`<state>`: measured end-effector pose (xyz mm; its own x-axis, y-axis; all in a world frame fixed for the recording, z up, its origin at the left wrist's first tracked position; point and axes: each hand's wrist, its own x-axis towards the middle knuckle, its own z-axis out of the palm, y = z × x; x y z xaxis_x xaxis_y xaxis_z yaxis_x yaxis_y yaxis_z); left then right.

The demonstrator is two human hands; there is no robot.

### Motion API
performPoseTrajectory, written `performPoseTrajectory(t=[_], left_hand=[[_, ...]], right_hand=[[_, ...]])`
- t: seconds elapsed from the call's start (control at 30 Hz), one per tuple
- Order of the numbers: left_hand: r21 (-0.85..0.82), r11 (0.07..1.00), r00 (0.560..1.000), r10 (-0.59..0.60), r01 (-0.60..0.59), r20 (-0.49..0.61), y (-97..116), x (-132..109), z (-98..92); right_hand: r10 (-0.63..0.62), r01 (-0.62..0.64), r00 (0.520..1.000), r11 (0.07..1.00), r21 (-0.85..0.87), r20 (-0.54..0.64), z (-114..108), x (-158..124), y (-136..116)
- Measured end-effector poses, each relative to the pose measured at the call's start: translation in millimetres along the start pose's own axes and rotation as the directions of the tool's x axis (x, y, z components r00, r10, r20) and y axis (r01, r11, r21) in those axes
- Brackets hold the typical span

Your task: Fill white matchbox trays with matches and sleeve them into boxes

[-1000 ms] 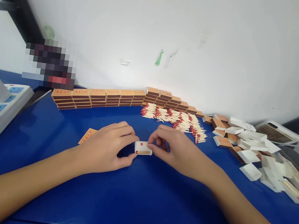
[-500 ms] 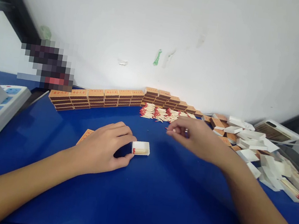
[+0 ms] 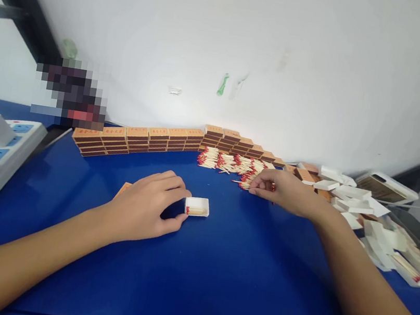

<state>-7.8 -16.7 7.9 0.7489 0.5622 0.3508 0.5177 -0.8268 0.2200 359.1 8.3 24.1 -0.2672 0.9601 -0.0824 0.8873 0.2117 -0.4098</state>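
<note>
A small white matchbox tray [image 3: 201,203] lies on the blue table with several red-tipped matches along its near side. My left hand [image 3: 149,206] grips its left end between thumb and fingers. Under that hand, an orange matchbox cover [image 3: 122,188] is mostly hidden. Farther back lies a pile of loose matches [image 3: 228,162]. At the pile's near right edge, the fingertips of my right hand [image 3: 269,184] are pinched on matches; how many is hidden.
Stacked orange-and-brown matchboxes [image 3: 137,139] form a low row along the white wall [image 3: 195,45]. White trays [image 3: 353,200] and covers lie heaped at right, near a white device [image 3: 387,188]. A power strip [image 3: 3,168] with plugged-in adapters sits at left.
My right hand has moved slightly right, onto the near edge of the match pile. My left hand still holds the tray in place. The view has shifted slightly.
</note>
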Motion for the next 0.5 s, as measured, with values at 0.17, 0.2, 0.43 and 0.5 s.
performPoseTrajectory(t=[0.17, 0.2, 0.43, 0.5], left_hand=[[0.007, 1.0, 1.0, 0.006, -0.006, -0.001, 0.3, 0.1, 0.0], [0.007, 1.0, 1.0, 0.003, -0.003, 0.0, 0.4, 0.0, -0.1], [0.003, 1.0, 1.0, 0.016, -0.016, 0.001, -0.7, 0.1, 0.0], [0.005, 1.0, 1.0, 0.014, -0.015, 0.004, -1.1, 0.1, 0.3]], right_hand=[[-0.015, 0.015, 1.0, 1.0, -0.001, -0.002, 0.7, -0.8, -4.0], [-0.027, 0.027, 1.0, 1.0, 0.009, -0.006, 1.0, -0.5, -4.7], [-0.118, 0.12, 0.993, 0.989, 0.09, -0.028, 3.4, 4.3, 1.5], [-0.138, 0.141, 0.99, 0.985, 0.095, -0.038, 4.3, 5.2, 4.2]])
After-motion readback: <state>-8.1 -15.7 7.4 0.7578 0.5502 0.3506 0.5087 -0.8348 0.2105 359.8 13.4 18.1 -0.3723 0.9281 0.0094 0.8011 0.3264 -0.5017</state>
